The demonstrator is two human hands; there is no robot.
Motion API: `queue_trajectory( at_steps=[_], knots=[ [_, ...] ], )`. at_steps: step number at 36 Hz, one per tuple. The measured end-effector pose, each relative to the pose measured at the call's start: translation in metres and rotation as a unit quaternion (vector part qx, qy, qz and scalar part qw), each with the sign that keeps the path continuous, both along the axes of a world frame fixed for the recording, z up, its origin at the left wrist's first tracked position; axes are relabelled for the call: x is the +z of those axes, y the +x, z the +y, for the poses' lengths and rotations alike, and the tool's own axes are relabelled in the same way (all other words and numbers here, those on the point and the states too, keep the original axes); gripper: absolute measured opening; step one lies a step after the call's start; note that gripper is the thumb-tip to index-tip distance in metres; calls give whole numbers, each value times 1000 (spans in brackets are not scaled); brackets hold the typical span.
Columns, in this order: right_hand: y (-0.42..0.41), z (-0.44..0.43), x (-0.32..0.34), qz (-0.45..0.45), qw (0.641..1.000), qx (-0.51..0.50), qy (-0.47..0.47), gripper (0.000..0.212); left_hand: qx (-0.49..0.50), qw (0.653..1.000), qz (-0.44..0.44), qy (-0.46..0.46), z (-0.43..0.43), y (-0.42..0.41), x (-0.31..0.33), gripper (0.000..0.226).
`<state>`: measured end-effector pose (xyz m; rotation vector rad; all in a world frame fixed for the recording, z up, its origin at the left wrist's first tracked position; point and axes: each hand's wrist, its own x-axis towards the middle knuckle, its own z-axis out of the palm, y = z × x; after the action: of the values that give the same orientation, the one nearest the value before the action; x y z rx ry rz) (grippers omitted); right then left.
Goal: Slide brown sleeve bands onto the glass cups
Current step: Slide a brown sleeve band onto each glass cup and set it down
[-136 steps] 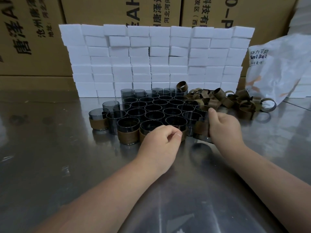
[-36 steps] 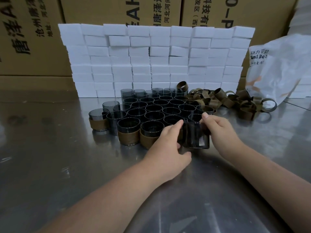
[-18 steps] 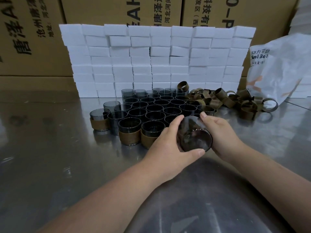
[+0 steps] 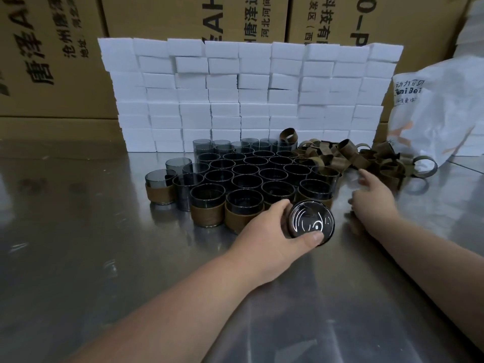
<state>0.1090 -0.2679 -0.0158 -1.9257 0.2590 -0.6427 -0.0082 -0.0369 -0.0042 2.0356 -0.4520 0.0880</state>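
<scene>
— Where is the glass cup?
— Tipped over, bottom facing us, in front of the other cups; the left hand wraps round it and hides one side.
— And the right hand?
— Blurry; fingers loose, holding nothing, near the brown sleeve bands.
— Any words?
— The white bag says "Bei"; the cardboard boxes have print that is cut off.
</scene>
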Motion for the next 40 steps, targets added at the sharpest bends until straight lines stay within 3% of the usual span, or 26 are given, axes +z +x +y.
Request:
queue_trajectory(
  at_steps=[3,7,11,15,19,23,27,30,35,40],
  knots=[
    [6,0,8,15,995,36,-92,74,-13,1000,3,-20,0,2,-1,59],
    [20,-1,13,67,968,49,-235,75,-17,999,10,-25,-1,3,-3,46],
    [28,3,15,75,946,67,-309,61,-21,999,8,-26,-1,3,-3,47],
    [31,3,14,92,925,51,-364,50,-33,999,2,-26,-3,2,-1,71],
    [32,4,14,116,919,29,-376,38,-26,999,-3,-21,-2,1,0,67],
    [30,5,15,130,929,-31,-346,22,-19,1000,4,-15,0,0,1,62],
    [25,3,16,120,947,-96,-281,19,-16,999,7,-26,0,1,1,37],
    [16,2,19,67,963,-154,-211,22,-18,999,-7,-28,-1,1,2,47],
    [-2,5,21,-24,979,-197,-52,35,6,1000,-22,-20,-1,-1,4,93],
    [-20,28,34,-106,972,-175,115,43,46,996,-72,-39,0,-5,8,87]
  ],
)
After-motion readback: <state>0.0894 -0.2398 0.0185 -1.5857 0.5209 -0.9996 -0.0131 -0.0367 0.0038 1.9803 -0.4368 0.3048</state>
